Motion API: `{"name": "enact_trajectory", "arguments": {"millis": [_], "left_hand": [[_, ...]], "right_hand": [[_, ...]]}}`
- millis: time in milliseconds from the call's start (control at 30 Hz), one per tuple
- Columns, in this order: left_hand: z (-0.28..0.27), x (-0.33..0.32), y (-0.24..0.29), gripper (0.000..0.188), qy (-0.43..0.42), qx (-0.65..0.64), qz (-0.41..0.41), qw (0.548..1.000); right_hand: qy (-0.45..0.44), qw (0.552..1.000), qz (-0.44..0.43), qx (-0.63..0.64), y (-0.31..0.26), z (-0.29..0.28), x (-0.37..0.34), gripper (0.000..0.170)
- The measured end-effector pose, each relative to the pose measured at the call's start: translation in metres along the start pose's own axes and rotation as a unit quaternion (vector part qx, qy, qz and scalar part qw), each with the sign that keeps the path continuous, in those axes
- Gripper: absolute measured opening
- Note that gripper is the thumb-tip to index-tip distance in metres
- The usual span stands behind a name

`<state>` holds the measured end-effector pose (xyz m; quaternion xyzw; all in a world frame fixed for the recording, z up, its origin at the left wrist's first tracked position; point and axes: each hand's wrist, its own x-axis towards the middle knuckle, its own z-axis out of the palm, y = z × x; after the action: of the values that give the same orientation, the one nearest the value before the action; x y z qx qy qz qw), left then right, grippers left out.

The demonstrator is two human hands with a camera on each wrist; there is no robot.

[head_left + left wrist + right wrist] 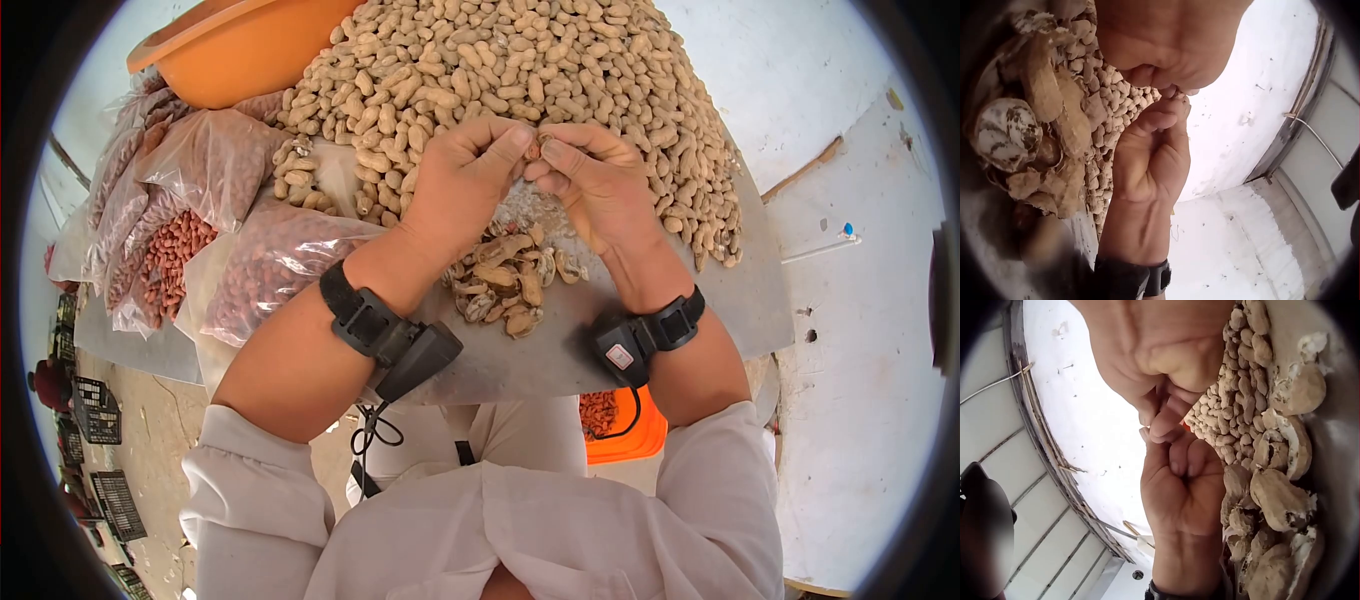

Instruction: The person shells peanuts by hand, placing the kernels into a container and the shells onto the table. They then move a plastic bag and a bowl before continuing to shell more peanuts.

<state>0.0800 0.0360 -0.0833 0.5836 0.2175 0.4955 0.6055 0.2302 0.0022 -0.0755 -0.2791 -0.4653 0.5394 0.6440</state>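
My left hand [462, 180] and right hand [607, 185] meet fingertip to fingertip in front of the peanut heap. Between the thumbs and forefingers they pinch a small reddish-brown peanut [533, 151], mostly covered by the fingers. Unshelled peanuts [520, 60] are piled high just beyond the hands. Below them on the metal table lies a small pile of broken peanut shells [508, 278]. From the wrist views the fingers hide the held peanut, while the split shells [1282, 494] show close up beside the hands.
An orange basin [230, 60] stands at the back left. Plastic bags of red peanut kernels [285, 265] lie left of the heap. Under the table's [560, 365] near edge sits an orange container [650, 430] with reddish contents. Black crates [118, 505] stand on the floor at left.
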Motion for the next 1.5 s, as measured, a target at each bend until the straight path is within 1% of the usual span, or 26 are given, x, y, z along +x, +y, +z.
{"name": "enact_trajectory", "arguments": {"millis": [33, 133, 233, 333, 433, 533, 600, 667, 733, 767, 867, 967, 1067, 1167, 1267, 1367, 1467, 1500], "left_hand": [[0.000, 0.000, -0.001, 0.021, -0.003, -0.006, -0.010, 1.000], [0.001, 0.004, -0.007, 0.018, 0.010, -0.095, -0.024, 0.995], [-0.003, 0.002, -0.001, 0.017, -0.001, -0.114, -0.068, 0.991], [0.000, 0.000, 0.002, 0.016, 0.020, -0.106, -0.070, 0.992], [0.001, 0.001, 0.000, 0.015, 0.044, -0.040, -0.048, 0.997], [-0.001, 0.000, 0.003, 0.017, 0.013, -0.027, -0.079, 0.996], [-0.004, -0.001, 0.004, 0.019, 0.011, -0.058, -0.074, 0.995], [-0.008, 0.000, 0.004, 0.020, 0.016, -0.085, -0.074, 0.994], [-0.011, 0.002, 0.004, 0.022, 0.026, -0.103, -0.077, 0.991], [-0.012, 0.002, 0.003, 0.022, 0.027, -0.097, -0.075, 0.992], [-0.013, 0.003, 0.002, 0.022, 0.013, -0.095, -0.061, 0.993], [-0.013, 0.003, 0.001, 0.022, 0.016, -0.098, -0.059, 0.993], [-0.013, 0.003, 0.002, 0.022, 0.026, -0.110, -0.066, 0.991], [-0.013, 0.005, 0.000, 0.023, 0.040, -0.133, -0.064, 0.988], [-0.015, 0.005, -0.001, 0.023, 0.034, -0.145, -0.063, 0.987], [-0.014, 0.004, -0.001, 0.022, 0.040, -0.143, -0.063, 0.987], [-0.015, 0.003, 0.000, 0.022, 0.028, -0.135, -0.071, 0.988], [-0.015, 0.003, 0.000, 0.022, 0.029, -0.134, -0.075, 0.988]], "right_hand": [[0.006, 1.000, -0.005, -0.005, 0.001, -0.001, 0.001, 0.017], [0.020, 0.999, -0.022, -0.034, 0.003, -0.004, 0.003, 0.017], [0.021, 0.995, -0.041, -0.083, 0.003, -0.003, 0.002, 0.018], [0.010, 0.992, -0.038, -0.118, 0.001, -0.001, 0.001, 0.018], [-0.011, 0.990, -0.024, -0.142, 0.000, -0.002, 0.001, 0.018], [-0.045, 0.983, -0.015, -0.178, -0.001, -0.007, 0.002, 0.017], [-0.079, 0.976, 0.006, -0.203, -0.010, -0.011, 0.002, 0.016], [-0.162, 0.951, 0.071, -0.252, -0.021, -0.013, 0.000, 0.016], [-0.239, 0.917, 0.143, -0.285, -0.029, -0.013, -0.003, 0.016], [-0.265, 0.905, 0.158, -0.294, -0.028, -0.015, -0.005, 0.016], [-0.319, 0.840, 0.168, -0.406, -0.029, -0.015, -0.005, 0.016], [-0.273, 0.846, 0.207, -0.410, -0.040, -0.007, -0.007, 0.015], [-0.152, 0.883, 0.104, -0.431, -0.037, -0.018, 0.000, 0.012], [-0.031, 0.865, 0.028, -0.500, -0.030, -0.033, 0.008, 0.011], [-0.065, 0.796, 0.018, -0.601, -0.025, -0.044, 0.011, 0.016], [-0.114, 0.703, -0.037, -0.700, -0.021, -0.041, 0.007, 0.021], [-0.116, 0.687, -0.005, -0.717, -0.018, -0.036, 0.008, 0.022], [-0.122, 0.674, -0.024, -0.728, -0.015, -0.037, 0.009, 0.021]]}}
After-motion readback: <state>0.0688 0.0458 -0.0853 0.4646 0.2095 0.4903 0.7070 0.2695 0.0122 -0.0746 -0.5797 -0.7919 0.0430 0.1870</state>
